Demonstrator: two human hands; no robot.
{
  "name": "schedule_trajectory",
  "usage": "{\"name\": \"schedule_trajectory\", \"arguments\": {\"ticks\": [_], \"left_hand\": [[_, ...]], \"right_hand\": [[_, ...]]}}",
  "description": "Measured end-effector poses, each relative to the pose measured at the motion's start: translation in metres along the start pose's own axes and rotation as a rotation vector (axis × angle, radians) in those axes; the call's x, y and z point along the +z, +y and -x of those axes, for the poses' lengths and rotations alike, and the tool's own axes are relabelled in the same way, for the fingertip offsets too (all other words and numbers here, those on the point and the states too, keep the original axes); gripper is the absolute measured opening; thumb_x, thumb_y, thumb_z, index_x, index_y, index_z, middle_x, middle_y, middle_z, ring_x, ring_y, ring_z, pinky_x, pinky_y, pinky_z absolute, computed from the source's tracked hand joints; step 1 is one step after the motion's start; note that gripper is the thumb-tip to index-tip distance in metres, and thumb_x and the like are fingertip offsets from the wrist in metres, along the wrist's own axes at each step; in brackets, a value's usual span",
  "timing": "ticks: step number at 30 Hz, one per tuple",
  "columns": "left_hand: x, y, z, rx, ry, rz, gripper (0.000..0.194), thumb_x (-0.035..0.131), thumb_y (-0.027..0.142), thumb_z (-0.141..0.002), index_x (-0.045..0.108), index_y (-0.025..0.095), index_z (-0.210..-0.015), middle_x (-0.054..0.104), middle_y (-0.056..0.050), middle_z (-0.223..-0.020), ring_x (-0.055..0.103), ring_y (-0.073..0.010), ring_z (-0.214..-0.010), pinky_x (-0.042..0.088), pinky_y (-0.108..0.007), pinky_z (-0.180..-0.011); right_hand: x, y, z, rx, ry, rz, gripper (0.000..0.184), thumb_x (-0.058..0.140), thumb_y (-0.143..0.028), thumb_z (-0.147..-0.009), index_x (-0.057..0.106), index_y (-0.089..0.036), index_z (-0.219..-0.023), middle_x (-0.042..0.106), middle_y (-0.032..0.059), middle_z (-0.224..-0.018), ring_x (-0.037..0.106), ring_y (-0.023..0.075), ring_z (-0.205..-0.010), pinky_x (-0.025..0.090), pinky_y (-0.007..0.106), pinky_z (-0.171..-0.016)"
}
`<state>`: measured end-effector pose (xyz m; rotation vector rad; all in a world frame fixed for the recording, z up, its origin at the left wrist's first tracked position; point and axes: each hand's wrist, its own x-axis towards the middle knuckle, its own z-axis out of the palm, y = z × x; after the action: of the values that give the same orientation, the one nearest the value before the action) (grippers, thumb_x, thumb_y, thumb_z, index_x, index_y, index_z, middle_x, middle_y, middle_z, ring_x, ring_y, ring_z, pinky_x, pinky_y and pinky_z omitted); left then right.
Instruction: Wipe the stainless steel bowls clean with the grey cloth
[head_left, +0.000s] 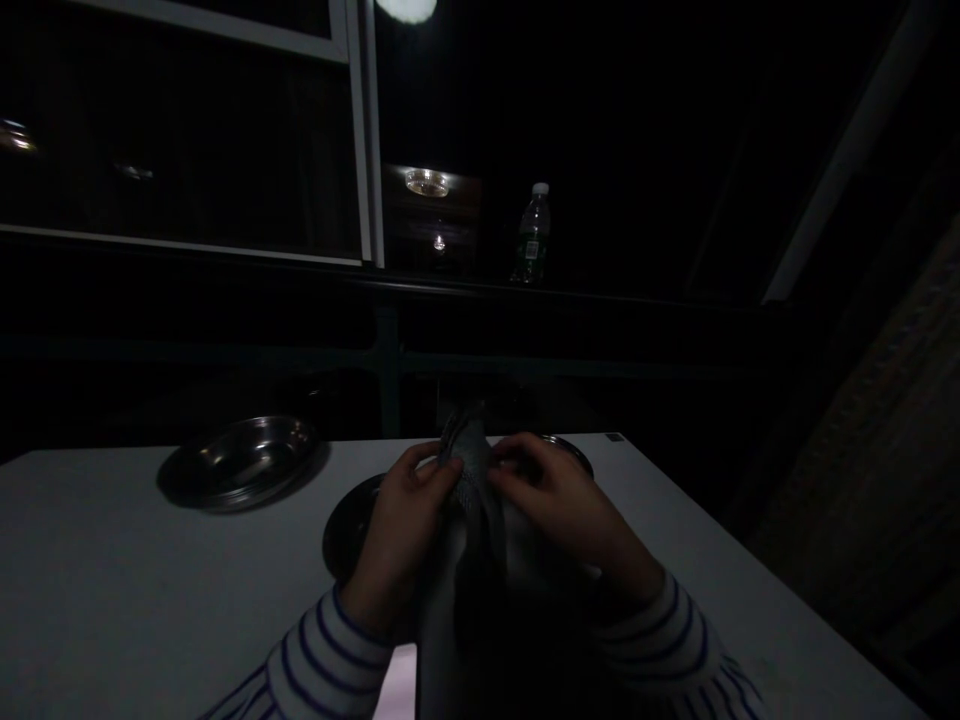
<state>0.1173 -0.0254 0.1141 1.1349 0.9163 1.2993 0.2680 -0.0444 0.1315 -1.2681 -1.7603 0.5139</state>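
Observation:
Both my hands pinch a grey cloth (469,455) between them above a dark metal plate (346,525) on the white table (112,590). My left hand (401,520) grips the cloth's left side with curled fingers. On the right side my right hand (559,500) is closed on the same cloth. The cloth hangs down towards me between my striped sleeves, and its lower part is lost in shadow.
A second round steel plate (240,462) lies on the table to the left. A plastic water bottle (532,236) stands on a dark ledge beyond the table, before dark windows. The table's right edge (750,560) runs diagonally; the room is very dim.

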Motion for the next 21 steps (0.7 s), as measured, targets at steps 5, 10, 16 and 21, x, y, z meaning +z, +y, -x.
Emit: {"name": "schedule_trajectory", "arguments": {"ticks": [5,10,16,21], "left_hand": [[0.001,0.0,-0.001,-0.061,0.044,0.078,0.032,0.064,0.034,-0.07,0.056,0.014,-0.094,0.068,-0.002,-0.071,0.063,-0.0123,-0.061,0.047,-0.022,-0.057],[0.007,-0.001,0.002,-0.096,-0.006,0.098,0.031,0.069,0.023,-0.065,0.059,0.015,-0.093,0.071,-0.004,-0.084,0.065,-0.0143,-0.077,0.048,-0.024,-0.073],[0.005,-0.003,0.001,-0.026,-0.044,-0.051,0.029,0.062,0.022,-0.07,0.064,0.014,-0.098,0.07,-0.007,-0.098,0.063,-0.0184,-0.091,0.046,-0.028,-0.082],[-0.006,0.0,-0.005,0.112,0.035,-0.313,0.028,0.059,0.029,-0.072,0.068,0.017,-0.096,0.069,-0.006,-0.1,0.061,-0.0211,-0.096,0.042,-0.033,-0.089]], "right_hand": [[0.011,-0.006,0.003,0.01,-0.075,0.152,0.019,0.06,-0.033,-0.073,0.064,-0.021,-0.087,0.067,0.0011,-0.081,0.061,0.015,-0.075,0.043,0.025,-0.067],[0.019,0.0,-0.001,0.011,-0.051,0.139,0.02,0.051,-0.024,-0.077,0.063,-0.019,-0.093,0.068,0.0034,-0.086,0.061,0.0161,-0.079,0.043,0.026,-0.071],[0.022,0.005,-0.002,0.004,-0.045,0.095,0.023,0.046,-0.019,-0.079,0.063,-0.019,-0.094,0.068,0.0049,-0.09,0.062,0.0164,-0.079,0.044,0.027,-0.072],[0.014,0.006,-0.005,0.055,-0.005,0.077,0.017,0.047,-0.019,-0.074,0.062,-0.017,-0.083,0.067,0.0035,-0.08,0.061,0.0146,-0.075,0.044,0.023,-0.066]]}}
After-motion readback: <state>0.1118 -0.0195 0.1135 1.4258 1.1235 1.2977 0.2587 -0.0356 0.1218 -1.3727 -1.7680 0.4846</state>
